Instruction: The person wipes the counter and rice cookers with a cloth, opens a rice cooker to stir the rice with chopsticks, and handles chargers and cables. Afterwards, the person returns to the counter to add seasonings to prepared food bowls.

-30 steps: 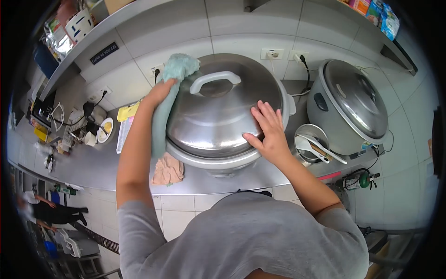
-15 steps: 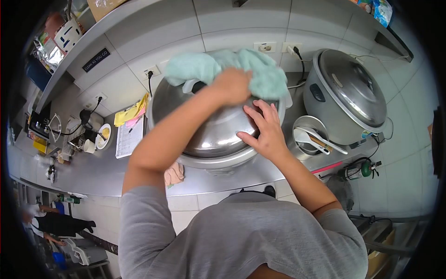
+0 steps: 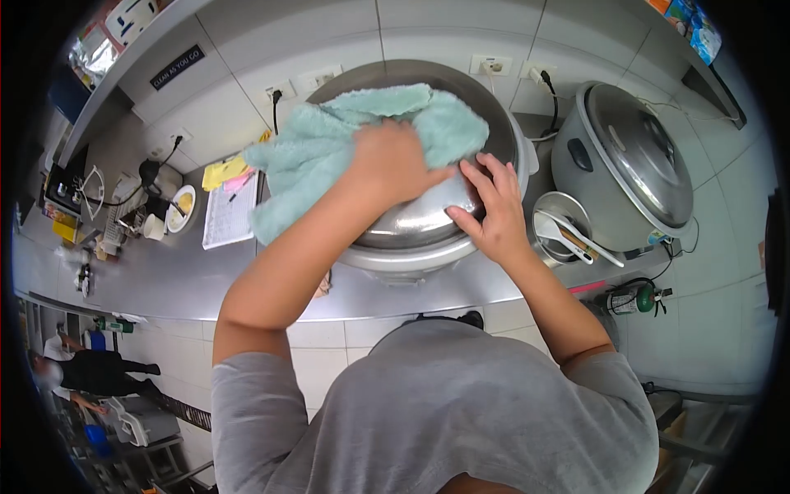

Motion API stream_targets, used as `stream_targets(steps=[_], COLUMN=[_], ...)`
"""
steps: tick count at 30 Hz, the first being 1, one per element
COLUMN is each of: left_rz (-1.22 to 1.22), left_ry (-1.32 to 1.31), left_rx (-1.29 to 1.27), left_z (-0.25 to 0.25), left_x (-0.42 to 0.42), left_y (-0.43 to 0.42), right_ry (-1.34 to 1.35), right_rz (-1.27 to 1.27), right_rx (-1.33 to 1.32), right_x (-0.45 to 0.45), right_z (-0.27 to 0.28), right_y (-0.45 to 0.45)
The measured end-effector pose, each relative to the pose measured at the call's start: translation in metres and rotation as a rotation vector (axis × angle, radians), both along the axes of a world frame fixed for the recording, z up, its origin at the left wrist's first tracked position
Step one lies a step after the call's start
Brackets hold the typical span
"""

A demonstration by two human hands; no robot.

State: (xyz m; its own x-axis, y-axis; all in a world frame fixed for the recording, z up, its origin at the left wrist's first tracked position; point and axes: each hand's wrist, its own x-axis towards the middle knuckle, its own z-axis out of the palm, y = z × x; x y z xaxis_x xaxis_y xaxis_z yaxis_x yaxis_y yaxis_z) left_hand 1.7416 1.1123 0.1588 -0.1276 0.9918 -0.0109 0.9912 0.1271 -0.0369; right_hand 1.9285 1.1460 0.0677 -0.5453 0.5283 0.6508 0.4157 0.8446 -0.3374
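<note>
A large rice cooker (image 3: 411, 262) stands on the counter under its domed metal lid (image 3: 411, 224). Bunched over the lid's top and left side is a light green cloth (image 3: 300, 152), which hides the lid's handle. My left hand (image 3: 391, 163) presses down on this cloth, its fingers curled into the fabric and slightly blurred. Flat on the right part of the lid rests my right hand (image 3: 496, 216), fingers spread, holding nothing.
To the right stand a second lidded rice cooker (image 3: 621, 165) and a metal pot (image 3: 562, 216) with white spoons in it. A clipboard sheet (image 3: 229, 216), a plate of food (image 3: 180, 209) and cups lie left. Another person (image 3: 95, 370) stands at far left.
My left hand has swept the cloth from the lid's back right toward the left and front, spreading it over the left side. My right hand stays on the lid.
</note>
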Motion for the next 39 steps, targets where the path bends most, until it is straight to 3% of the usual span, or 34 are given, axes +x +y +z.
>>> stream_targets(steps=[3,6,9,12,14,15,16,17,18,20,22,26,27,29,31,32,33,35,37,39], left_rz=[-0.08,-0.268,-0.464,-0.529,-0.445,-0.206,0.249,0.274,0.497,0.239,0.051,-0.112,-0.165,-0.258,-0.192,-0.057,0.068,0.191,-0.072,-0.305], left_ry=[-0.004,0.004,-0.07,-0.193,-0.554,-0.648,-0.357,-0.624,-0.939,-1.736,-2.082,-2.164,-2.097,-1.959,-1.901,-1.627,-1.346,-0.234,-0.386,-0.35], left_rx=[-0.05,0.428,0.308,0.198,0.088,0.017,0.063,0.254,0.451,0.625,0.385,0.049,0.105,0.207,0.306,0.417,0.515,0.839,0.406,0.038], left_z=[0.006,-0.043,-0.042,-0.034,-0.023,0.0,0.008,0.029,0.045,0.077,0.101,0.101,0.104,0.111,0.102,0.1,0.094,0.055,0.032,0.014], left_x=[0.005,0.002,0.026,0.019,-0.005,-0.021,-0.035,-0.064,-0.088,-0.122,-0.096,-0.02,-0.015,-0.016,-0.048,-0.066,-0.082,-0.112,-0.105,-0.091], left_y=[0.014,-0.012,-0.067,-0.106,-0.132,-0.143,-0.15,-0.147,-0.136,-0.115,-0.095,-0.055,-0.045,-0.016,0.03,0.047,0.058,0.076,0.066,0.065], right_ry=[0.027,0.078,0.242,0.543,0.545,0.592,0.641,0.713,0.736,0.775,0.824,1.07,0.948,0.417,0.505,0.857,0.907,0.879,0.852,0.756], right_rz=[0.018,0.036,0.091,0.263,0.305,0.323,0.339,0.337,0.284,0.191,0.155,0.368,0.363,0.058,0.077,0.253,0.115,0.009,-0.03,0.044], right_rx=[-0.003,-0.092,-0.161,-0.421,-0.478,-0.53,-0.583,-0.625,-0.625,-0.615,-0.651,-0.788,-0.662,-0.128,-0.169,-0.47,-0.554,-0.463,-0.386,-0.455], right_x=[0.0,0.005,0.009,0.011,0.016,0.017,0.017,0.017,0.018,0.021,0.024,0.023,0.02,0.023,0.01,-0.004,-0.011,-0.006,-0.006,-0.008], right_z=[-0.001,-0.008,-0.02,-0.022,-0.015,-0.014,-0.014,-0.013,-0.013,-0.011,-0.002,0.047,0.063,0.05,0.068,0.089,0.087,0.073,0.065,0.055], right_y=[0.001,0.004,0.008,0.013,0.013,0.014,0.014,0.013,0.011,0.008,0.005,-0.011,-0.015,0.019,0.038,0.039,0.051,0.056,0.056,0.047])
